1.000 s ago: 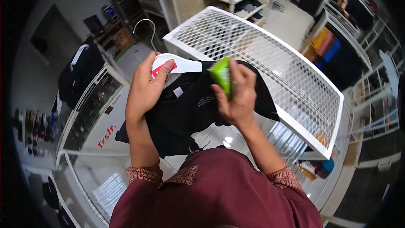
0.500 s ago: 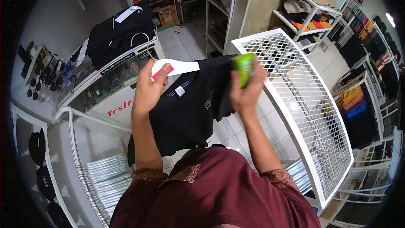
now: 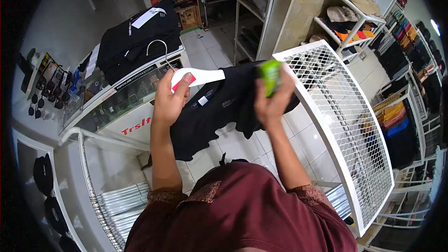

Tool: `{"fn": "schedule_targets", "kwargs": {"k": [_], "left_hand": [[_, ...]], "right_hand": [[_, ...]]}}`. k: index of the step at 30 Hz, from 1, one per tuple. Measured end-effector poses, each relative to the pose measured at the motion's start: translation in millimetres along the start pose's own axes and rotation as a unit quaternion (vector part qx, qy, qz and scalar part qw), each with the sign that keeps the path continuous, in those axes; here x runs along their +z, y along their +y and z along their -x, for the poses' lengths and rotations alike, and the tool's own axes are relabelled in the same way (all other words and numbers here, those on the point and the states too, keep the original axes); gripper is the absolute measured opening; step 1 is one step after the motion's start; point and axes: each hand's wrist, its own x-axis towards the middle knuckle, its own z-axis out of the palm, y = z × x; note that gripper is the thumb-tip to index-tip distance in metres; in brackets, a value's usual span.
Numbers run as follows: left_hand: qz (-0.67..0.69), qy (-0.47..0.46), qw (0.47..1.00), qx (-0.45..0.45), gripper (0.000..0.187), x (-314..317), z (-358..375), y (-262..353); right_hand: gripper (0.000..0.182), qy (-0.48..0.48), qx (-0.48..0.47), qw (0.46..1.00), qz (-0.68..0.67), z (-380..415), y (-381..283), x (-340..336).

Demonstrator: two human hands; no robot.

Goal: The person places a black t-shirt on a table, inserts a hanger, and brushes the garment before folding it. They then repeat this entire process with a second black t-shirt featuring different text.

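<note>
My left hand [image 3: 170, 98] is closed on the neck of a white clothes hanger [image 3: 211, 77], thumb over its red patch and hook pointing up. From the hanger hangs a black T-shirt [image 3: 210, 116], with a white neck label and a small print on its chest. At the shirt's right shoulder, my right hand [image 3: 275, 102] grips a bright green object [image 3: 269, 75], blurred by motion; what kind it is I cannot tell. The shirt's lower edge swings out above the tiled floor.
A glass display counter [image 3: 123, 102] with a pile of black clothes [image 3: 140, 37] stands ahead left. Close on my right is a white mesh rack [image 3: 340, 112]. A white rail [image 3: 107, 135] runs at my left, near black caps [image 3: 56, 214]. Clothes racks line the far right.
The T-shirt has swung outward to the right, its lower part now spreading beneath my right hand. My left hand and the hanger have shifted slightly right. The green object stays in my right hand.
</note>
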Motion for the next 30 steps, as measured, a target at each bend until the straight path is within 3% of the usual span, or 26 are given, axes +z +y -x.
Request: {"fn": "schedule_targets", "kwargs": {"k": [2,4,5,7,9,12,16,18,21,23,24,26,27,28,30], "left_hand": [[0.006,-0.003,1.000,0.000,0.023,8.3,-4.3,0.1],[0.009,0.000,1.000,-0.006,0.023,10.9,-2.4,3.4],[0.018,0.005,1.000,-0.002,0.023,9.1,-1.7,2.4],[0.029,0.030,0.999,0.006,0.024,2.6,3.6,2.4],[0.032,0.053,0.998,-0.001,0.024,-6.2,8.3,-1.2],[0.027,0.072,0.997,-0.005,0.023,-7.4,8.7,1.1],[0.001,0.063,0.998,-0.001,0.022,3.3,10.4,-4.4],[-0.012,0.059,0.998,0.015,0.022,7.4,9.8,-4.5],[-0.021,0.088,0.996,0.024,0.023,6.1,15.0,-1.8],[-0.017,0.088,0.996,0.009,0.023,-6.1,19.0,-4.1],[-0.013,0.082,0.997,-0.004,0.023,-10.0,20.4,-4.9],[-0.012,0.085,0.996,-0.018,0.023,-9.7,21.3,-3.4],[-0.014,0.086,0.996,-0.035,0.023,-8.5,21.6,-3.7],[-0.015,0.082,0.996,-0.038,0.023,-5.5,20.6,-9.2],[-0.022,0.069,0.997,0.038,0.022,0.2,12.6,-22.3]], "right_hand": [[0.079,-0.073,-0.105,0.989,-0.072,8.0,-18.6,15.0],[0.078,-0.101,-0.141,0.982,-0.071,10.9,-14.5,22.8],[0.078,-0.076,-0.112,0.990,-0.041,14.0,4.3,26.9],[0.070,-0.028,0.035,0.999,0.007,7.8,37.1,26.8],[0.063,-0.043,0.185,0.979,0.075,-0.3,71.2,19.1],[0.063,0.022,0.155,0.988,0.013,-9.7,63.4,9.4],[0.072,-0.077,-0.043,0.990,-0.111,0.8,-8.1,16.1],[0.076,-0.148,-0.076,0.973,-0.161,15.3,-15.8,28.7],[0.069,-0.072,-0.001,0.997,-0.035,6.3,25.9,38.0],[0.061,-0.056,0.165,0.984,0.048,7.8,69.1,41.7],[0.061,-0.060,0.195,0.978,0.050,0.1,74.4,32.7],[0.061,-0.036,0.189,0.981,0.018,-0.9,71.0,22.0],[0.061,-0.011,0.102,0.995,0.008,-4.1,56.5,20.9],[0.063,-0.032,0.082,0.996,-0.021,-7.8,31.7,16.8],[0.069,-0.102,0.017,0.990,-0.095,-5.5,-11.8,11.3]]}}
